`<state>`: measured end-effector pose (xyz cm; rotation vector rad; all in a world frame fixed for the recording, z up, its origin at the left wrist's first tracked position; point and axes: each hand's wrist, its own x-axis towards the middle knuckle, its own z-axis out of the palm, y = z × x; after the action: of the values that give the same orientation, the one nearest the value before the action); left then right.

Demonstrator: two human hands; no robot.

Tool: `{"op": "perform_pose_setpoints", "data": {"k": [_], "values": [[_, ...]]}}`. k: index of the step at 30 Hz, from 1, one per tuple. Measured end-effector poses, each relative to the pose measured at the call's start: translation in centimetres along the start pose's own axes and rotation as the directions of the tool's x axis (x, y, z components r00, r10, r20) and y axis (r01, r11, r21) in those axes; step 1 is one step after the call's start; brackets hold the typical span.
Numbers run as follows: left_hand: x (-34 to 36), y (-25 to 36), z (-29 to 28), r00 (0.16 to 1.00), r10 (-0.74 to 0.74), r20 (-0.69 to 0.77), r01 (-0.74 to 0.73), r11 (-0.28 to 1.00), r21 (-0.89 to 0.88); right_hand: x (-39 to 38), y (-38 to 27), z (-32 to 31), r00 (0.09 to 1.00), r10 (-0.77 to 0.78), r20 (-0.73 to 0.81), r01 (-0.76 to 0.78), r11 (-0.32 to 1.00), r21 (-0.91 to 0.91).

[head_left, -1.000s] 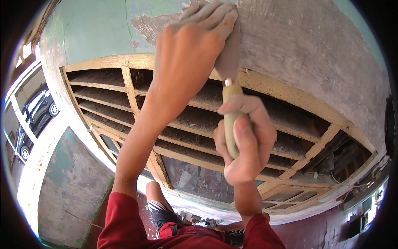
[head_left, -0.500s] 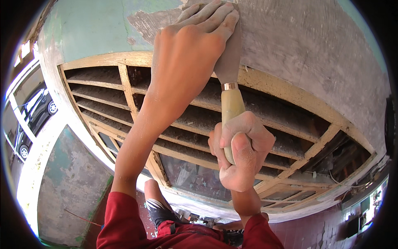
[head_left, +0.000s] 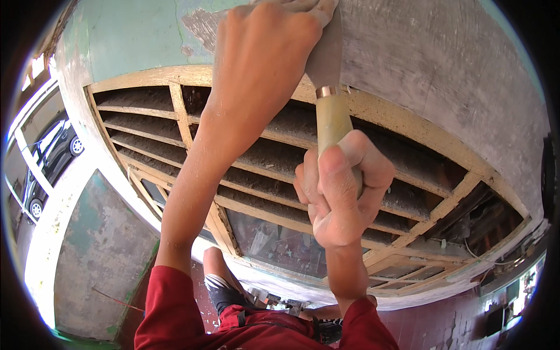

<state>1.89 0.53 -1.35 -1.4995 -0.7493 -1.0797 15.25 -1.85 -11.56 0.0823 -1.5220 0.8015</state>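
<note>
Far left, cracked green paint (head_left: 134,41) could flake down if an edge gets caught. Next in, the left hand (head_left: 265,52) lies over the blade; its fingertips run off the top, so gripping or merely pressing, I can't tell, and a slip could nick them. The putty knife (head_left: 333,116) points up in front of the louvre frame (head_left: 402,125). The right hand (head_left: 350,189) clenches its handle: too steep a push could gouge that grey plaster (head_left: 426,58)!
</note>
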Motion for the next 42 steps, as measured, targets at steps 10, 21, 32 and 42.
{"op": "perform_pose_setpoints", "data": {"k": [10,21,32,42], "values": [[-0.3,0.2,-0.4,0.991,-0.086,0.105,0.081,0.996,0.046,0.0,-0.3,0.2,1.0,0.025,0.003,-0.025,1.0,0.01],[-0.7,1.1,0.4,0.996,-0.075,-0.044,0.077,0.996,0.042,-0.3,0.1,-1.6,0.999,0.003,0.054,-0.002,1.0,-0.017],[-0.2,1.9,-1.0,0.994,-0.075,0.077,0.07,0.995,0.065,-0.7,-0.2,-2.2,0.994,0.108,0.004,-0.107,0.986,0.125],[-0.8,0.3,-0.5,0.999,-0.017,0.029,0.019,0.997,-0.069,-0.7,-0.5,-0.4,0.998,0.05,0.034,-0.052,0.997,0.059]]}}
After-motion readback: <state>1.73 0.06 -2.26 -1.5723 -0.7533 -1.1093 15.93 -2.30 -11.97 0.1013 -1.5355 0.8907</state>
